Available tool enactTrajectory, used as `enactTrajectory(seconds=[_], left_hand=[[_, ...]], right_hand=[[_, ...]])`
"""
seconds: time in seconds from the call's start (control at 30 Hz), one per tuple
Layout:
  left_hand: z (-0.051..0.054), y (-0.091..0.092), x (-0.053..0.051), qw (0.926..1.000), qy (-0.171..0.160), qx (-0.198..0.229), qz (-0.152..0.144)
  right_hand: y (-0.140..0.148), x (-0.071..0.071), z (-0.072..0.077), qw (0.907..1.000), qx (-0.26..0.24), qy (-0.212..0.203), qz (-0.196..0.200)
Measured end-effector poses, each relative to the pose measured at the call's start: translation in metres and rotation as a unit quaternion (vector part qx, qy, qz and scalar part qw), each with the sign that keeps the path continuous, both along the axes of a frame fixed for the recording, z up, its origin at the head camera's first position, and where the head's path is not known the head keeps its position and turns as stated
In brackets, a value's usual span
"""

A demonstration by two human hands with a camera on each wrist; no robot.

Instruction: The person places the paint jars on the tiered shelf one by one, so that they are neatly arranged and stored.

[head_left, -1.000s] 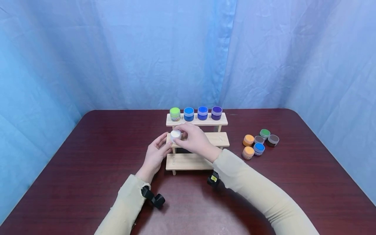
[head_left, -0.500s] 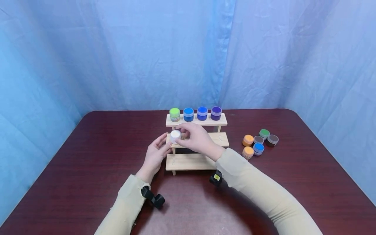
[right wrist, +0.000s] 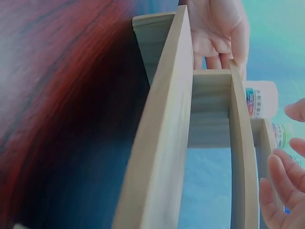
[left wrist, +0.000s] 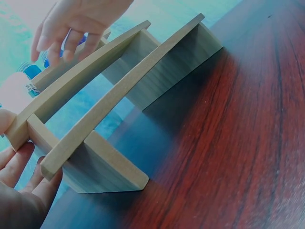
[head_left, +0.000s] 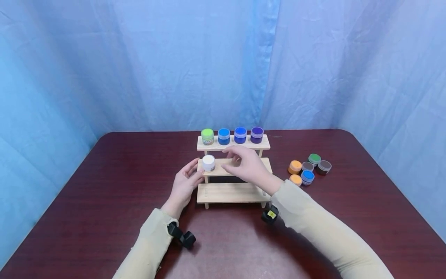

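A white-lidded jar [head_left: 208, 163] stands upright on the left end of the middle tier of a wooden three-tier display stand [head_left: 231, 192]. My left hand [head_left: 184, 185] holds that end of the stand. In the left wrist view its thumb lies on the middle board, while the fingers [left wrist: 35, 183] reach underneath. Just right of the white jar hovers my right hand [head_left: 245, 164], its fingers loosely bent with nothing between them. The right wrist view shows a gap between the fingertips [right wrist: 296, 109] and the jar [right wrist: 262, 99].
On the top tier sit a lime green jar [head_left: 207, 136], a blue jar [head_left: 224, 136], a darker blue jar [head_left: 240, 135] and a purple jar [head_left: 257, 135]. Several more jars, including an orange one [head_left: 295, 167] and a green one [head_left: 314, 159], cluster on the table to the right.
My right hand has let go of the white jar and drawn away to the right. The jar stays on the middle tier, and my left hand keeps its place.
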State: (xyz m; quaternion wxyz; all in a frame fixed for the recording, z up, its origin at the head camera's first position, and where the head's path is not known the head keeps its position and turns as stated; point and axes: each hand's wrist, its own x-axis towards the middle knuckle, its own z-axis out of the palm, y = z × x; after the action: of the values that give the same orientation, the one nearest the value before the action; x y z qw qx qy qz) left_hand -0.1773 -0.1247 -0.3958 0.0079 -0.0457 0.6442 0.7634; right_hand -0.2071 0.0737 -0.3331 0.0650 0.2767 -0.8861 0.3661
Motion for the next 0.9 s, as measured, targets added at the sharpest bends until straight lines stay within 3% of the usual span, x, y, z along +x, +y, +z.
enactTrajectory(seconds=[0.4,0.9], left_hand=[[0.001,-0.001,0.001,1.0,-0.002,-0.002,0.0],[-0.001,-0.002,-0.001,1.0,0.001,0.002,-0.002]], right_hand=[[0.033,0.011,-0.001,0.9995,-0.016,0.003,-0.029],[0.075,0.014,-0.006,0.997,-0.027,0.026,-0.067]])
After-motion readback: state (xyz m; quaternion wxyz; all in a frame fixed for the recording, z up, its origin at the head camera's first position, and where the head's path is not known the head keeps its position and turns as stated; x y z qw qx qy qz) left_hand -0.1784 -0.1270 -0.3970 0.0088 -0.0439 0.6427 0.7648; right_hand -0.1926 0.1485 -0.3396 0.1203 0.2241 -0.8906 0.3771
